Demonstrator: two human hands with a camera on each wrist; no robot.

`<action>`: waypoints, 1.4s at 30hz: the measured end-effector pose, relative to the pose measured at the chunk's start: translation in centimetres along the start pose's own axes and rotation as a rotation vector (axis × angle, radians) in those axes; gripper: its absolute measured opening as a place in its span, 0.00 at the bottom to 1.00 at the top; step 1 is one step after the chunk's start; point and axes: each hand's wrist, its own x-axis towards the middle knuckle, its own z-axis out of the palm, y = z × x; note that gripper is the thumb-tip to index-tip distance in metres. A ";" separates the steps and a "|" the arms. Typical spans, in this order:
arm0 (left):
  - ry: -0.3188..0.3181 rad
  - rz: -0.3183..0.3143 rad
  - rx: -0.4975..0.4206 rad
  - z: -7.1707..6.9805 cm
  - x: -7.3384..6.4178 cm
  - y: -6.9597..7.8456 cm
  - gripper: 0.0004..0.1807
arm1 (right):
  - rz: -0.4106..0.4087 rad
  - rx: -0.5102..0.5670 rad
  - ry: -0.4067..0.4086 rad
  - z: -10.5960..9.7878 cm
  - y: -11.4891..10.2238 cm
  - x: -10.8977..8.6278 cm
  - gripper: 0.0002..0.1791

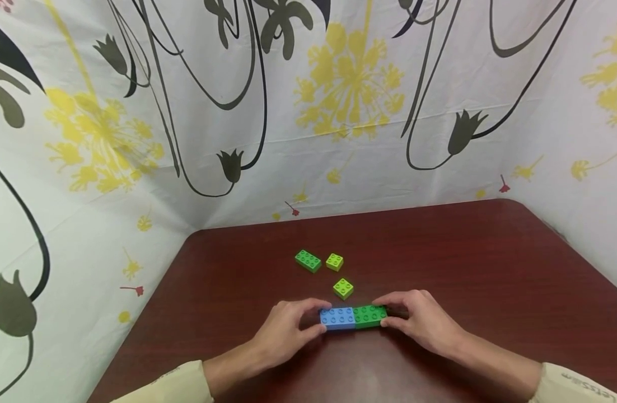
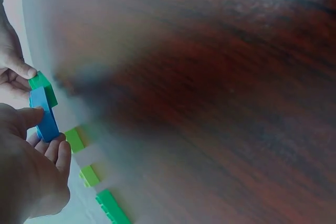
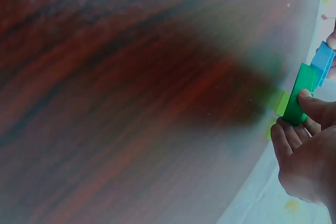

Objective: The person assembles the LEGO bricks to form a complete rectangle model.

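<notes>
In the head view a blue toy building brick [image 1: 337, 318] and a green toy building brick [image 1: 370, 316] sit end to end in one row, studs up. My left hand [image 1: 288, 329] pinches the blue brick at its outer end, thumb on the near side and fingers on the far side. The green brick's outer end is pinched the same way by my right hand [image 1: 428, 323]. In the left wrist view the blue brick [image 2: 44, 114] lies between thumb and fingers. The right wrist view shows the green brick [image 3: 300, 94] under my right thumb.
Just beyond the row lies a lime brick [image 1: 343, 289]. Farther back are another lime brick [image 1: 334, 262] and a second green brick [image 1: 308, 261]. All lie on the dark red-brown table [image 1: 439, 246]. A patterned white cloth [image 1: 268, 123] hangs along the table's far side.
</notes>
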 end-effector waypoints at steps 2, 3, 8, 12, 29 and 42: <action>-0.006 0.000 -0.008 0.2 0.0 -0.1 0.20 | 0.006 -0.002 -0.006 0.2 0.1 -0.1 0.18; -0.008 0.000 -0.011 0.3 -0.1 -0.2 0.20 | 0.009 -0.002 -0.009 0.2 0.2 -0.1 0.18; -0.022 -0.002 -0.036 0.5 -0.2 -0.5 0.20 | 0.017 -0.001 -0.021 0.6 0.4 -0.2 0.18; -0.025 0.000 -0.048 0.7 -0.2 -0.7 0.20 | 0.016 -0.007 -0.014 0.7 0.5 -0.2 0.18; -0.031 0.007 -0.024 1.2 0.2 -1.4 0.20 | 0.027 -0.015 -0.015 0.6 0.7 -0.1 0.17; -0.053 0.026 -0.001 1.3 0.4 -1.8 0.20 | 0.031 -0.016 -0.014 0.6 0.7 0.1 0.17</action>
